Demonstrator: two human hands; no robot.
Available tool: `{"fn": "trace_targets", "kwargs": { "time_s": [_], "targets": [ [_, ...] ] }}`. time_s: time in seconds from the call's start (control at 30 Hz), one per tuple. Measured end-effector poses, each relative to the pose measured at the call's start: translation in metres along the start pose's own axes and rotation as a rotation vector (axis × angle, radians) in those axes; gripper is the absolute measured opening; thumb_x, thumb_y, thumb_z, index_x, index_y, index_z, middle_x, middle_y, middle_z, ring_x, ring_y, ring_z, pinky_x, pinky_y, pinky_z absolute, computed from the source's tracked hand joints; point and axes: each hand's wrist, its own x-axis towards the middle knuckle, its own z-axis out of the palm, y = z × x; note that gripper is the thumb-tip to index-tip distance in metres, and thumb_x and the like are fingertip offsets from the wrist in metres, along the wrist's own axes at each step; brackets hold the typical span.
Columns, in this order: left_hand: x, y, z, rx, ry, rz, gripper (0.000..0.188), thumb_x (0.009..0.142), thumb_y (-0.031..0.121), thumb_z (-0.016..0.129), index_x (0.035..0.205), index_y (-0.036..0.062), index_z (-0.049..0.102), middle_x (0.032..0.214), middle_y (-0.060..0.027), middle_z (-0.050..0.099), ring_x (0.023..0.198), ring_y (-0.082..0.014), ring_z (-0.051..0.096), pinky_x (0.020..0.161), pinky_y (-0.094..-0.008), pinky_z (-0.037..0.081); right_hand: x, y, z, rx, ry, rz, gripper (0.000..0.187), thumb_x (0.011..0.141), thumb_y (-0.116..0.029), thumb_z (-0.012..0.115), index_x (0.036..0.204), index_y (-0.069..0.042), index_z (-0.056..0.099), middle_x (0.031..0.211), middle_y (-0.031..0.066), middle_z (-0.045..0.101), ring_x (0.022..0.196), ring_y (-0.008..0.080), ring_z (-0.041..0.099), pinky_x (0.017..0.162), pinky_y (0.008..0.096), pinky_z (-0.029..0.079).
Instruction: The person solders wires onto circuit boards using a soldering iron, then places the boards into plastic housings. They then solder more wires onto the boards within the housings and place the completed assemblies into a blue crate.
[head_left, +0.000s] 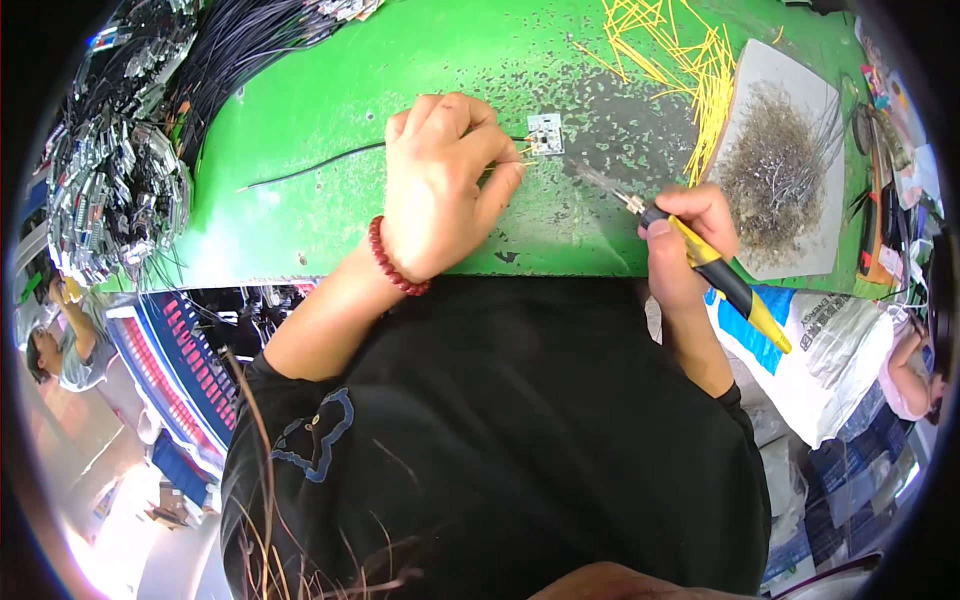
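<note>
My left hand (447,175), a red bead bracelet at its wrist, is closed over the green tabletop with its fingertips pinching a black wire (318,164). The wire's free end runs out to the left. Just right of those fingertips lies a small white circuit board (545,134), with thin yellowish leads at its left edge. My right hand (692,240) grips a yellow-and-black soldering iron (712,262) like a pen. Its tip points up and left toward the board, apart from it. What else my left fingers may hold is hidden.
Loose yellow wires (712,75) lie at the far right. Beside them a pale board (820,215) carries a heap of solder crumbs (775,165). Many small circuit strips (120,195) and black wires (225,60) pile up at the left. Other people sit at both sides.
</note>
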Motion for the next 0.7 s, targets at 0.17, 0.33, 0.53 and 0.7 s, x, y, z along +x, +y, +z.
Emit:
{"fn": "trace_targets", "kwargs": {
  "time_s": [0.17, 0.33, 0.53, 0.7],
  "targets": [
    [0.001, -0.008, 0.013, 0.048, 0.086, 0.038, 0.010, 0.066, 0.009, 0.070, 0.070, 0.0118, 0.062, 0.085, -0.0009, 0.055, 0.084, -0.0212, 0.053, 0.076, -0.0356, 0.035, 0.009, 0.009, 0.007, -0.051, -0.049, 0.004, 0.016, 0.078, -0.006, 0.064, 0.088, -0.001, 0.052, 0.072, -0.0006, 0.052, 0.061, 0.0022, 0.042, 0.054, 0.0194, 0.032],
    [0.004, -0.010, 0.021, 0.072, 0.127, 0.061, 0.008, 0.064, 0.011, 0.067, 0.064, 0.0121, 0.059, 0.081, 0.0004, 0.056, 0.079, -0.0190, 0.053, 0.074, -0.0359, 0.036, 0.006, 0.012, 0.008, -0.087, 0.006, -0.033, 0.017, 0.078, -0.008, 0.065, 0.088, -0.001, 0.053, 0.074, -0.0005, 0.053, 0.062, 0.0031, 0.042, 0.055, 0.0197, 0.033],
    [0.003, -0.011, 0.020, 0.057, 0.123, 0.062, 0.008, 0.063, 0.010, 0.067, 0.064, 0.0119, 0.059, 0.080, 0.0009, 0.056, 0.078, -0.0187, 0.053, 0.074, -0.0357, 0.035, 0.006, 0.010, 0.010, -0.083, -0.036, -0.015, 0.022, 0.080, -0.013, 0.069, 0.090, -0.001, 0.053, 0.075, -0.0007, 0.053, 0.062, 0.0032, 0.042, 0.056, 0.0196, 0.033],
    [0.003, -0.010, 0.021, 0.043, 0.124, 0.072, 0.008, 0.062, 0.010, 0.067, 0.064, 0.0117, 0.059, 0.080, 0.0012, 0.056, 0.078, -0.0186, 0.053, 0.073, -0.0356, 0.035, 0.006, 0.009, 0.011, -0.102, -0.035, -0.033, 0.023, 0.080, -0.014, 0.069, 0.090, -0.001, 0.053, 0.074, -0.0010, 0.053, 0.062, 0.0028, 0.042, 0.055, 0.0197, 0.033]
  ]
}}
